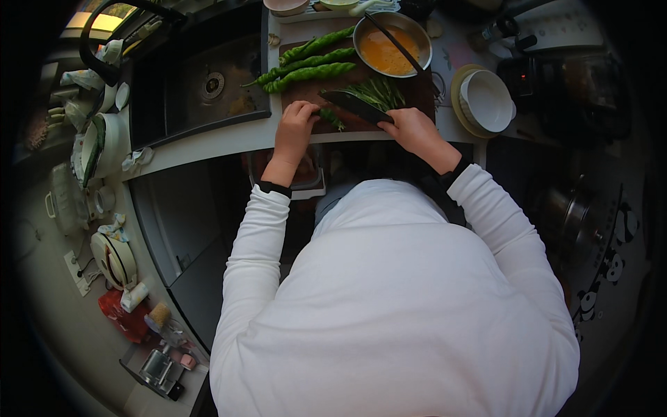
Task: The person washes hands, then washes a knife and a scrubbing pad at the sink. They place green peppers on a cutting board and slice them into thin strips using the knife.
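Note:
My right hand (411, 130) grips the handle of a dark-bladed kitchen knife (354, 106), its blade pointing left over a wooden cutting board (307, 96). My left hand (296, 125) is at the board's front left edge, fingertips pinched at the end of a small dark green piece of pepper (331, 119). Behind the knife lies a bunch of thin green stalks (379, 92). Several long green peppers (310, 77) lie across the back left of the board. A metal bowl (428, 51) of beaten egg with dark chopsticks (394, 41) across it stands at the back right.
The dark sink (195, 112) with a black faucet (94, 49) is at the left. A white ribbed dish (485, 101) on a yellowish plate (461, 91) stands right of the board, beside a black appliance (578, 94). The counter's front edge (359, 136) runs just before my body.

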`<move>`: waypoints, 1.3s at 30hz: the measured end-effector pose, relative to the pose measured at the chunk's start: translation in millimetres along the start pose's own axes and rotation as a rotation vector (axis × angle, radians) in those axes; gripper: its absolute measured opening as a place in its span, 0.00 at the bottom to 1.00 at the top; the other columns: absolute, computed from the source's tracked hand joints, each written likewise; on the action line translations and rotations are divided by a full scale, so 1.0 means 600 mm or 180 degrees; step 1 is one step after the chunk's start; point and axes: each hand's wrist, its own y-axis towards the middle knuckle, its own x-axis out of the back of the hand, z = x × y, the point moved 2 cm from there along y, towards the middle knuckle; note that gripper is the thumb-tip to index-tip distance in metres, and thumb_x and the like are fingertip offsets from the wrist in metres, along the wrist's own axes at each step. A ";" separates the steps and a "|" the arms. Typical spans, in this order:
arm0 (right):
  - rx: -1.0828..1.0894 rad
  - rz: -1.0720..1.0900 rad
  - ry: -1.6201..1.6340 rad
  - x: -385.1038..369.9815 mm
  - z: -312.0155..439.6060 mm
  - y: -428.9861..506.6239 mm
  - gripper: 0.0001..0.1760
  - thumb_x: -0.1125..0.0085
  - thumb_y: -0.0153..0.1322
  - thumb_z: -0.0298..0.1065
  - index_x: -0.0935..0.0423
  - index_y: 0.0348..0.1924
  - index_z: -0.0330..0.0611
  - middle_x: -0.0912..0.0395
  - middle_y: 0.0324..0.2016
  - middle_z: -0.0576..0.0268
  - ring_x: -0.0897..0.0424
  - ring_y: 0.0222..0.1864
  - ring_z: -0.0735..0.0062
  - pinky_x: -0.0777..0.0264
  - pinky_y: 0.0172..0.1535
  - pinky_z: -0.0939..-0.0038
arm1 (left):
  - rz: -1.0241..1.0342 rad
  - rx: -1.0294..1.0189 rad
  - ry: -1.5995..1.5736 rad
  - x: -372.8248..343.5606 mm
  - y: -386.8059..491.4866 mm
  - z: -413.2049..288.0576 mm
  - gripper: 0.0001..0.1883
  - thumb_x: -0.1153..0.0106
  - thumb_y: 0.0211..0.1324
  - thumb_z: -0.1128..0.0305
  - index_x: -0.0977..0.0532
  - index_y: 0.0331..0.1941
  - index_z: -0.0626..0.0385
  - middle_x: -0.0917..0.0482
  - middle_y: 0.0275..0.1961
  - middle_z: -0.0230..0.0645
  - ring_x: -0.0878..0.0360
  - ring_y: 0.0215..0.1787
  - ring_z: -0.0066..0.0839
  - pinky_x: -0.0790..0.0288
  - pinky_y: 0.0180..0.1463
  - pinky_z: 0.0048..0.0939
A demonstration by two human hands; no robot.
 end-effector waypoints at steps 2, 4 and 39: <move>-0.0004 0.0042 -0.0025 0.002 0.006 -0.002 0.16 0.35 0.73 0.44 0.16 0.35 0.38 0.16 0.30 0.43 0.17 0.36 0.38 0.22 0.41 0.48 | -0.0011 -0.0043 0.0052 0.003 -0.003 0.000 0.12 0.31 0.53 0.79 0.18 0.42 0.55 0.17 0.44 0.36 0.18 0.48 0.42 0.22 0.50 0.41; 0.0012 0.0098 -0.0044 0.002 0.012 -0.007 0.15 0.35 0.74 0.44 0.15 0.36 0.39 0.16 0.29 0.43 0.16 0.36 0.39 0.21 0.41 0.48 | -0.0046 -0.0111 0.0088 0.004 -0.007 -0.004 0.12 0.31 0.53 0.78 0.18 0.42 0.55 0.17 0.43 0.36 0.18 0.48 0.42 0.22 0.50 0.41; -0.0218 0.0142 0.0156 -0.006 -0.002 -0.001 0.16 0.35 0.73 0.43 0.15 0.36 0.37 0.16 0.31 0.41 0.17 0.37 0.37 0.23 0.41 0.48 | 0.0061 -0.0591 -0.0006 0.019 0.016 -0.025 0.14 0.34 0.54 0.80 0.21 0.46 0.56 0.18 0.48 0.37 0.19 0.52 0.43 0.22 0.53 0.40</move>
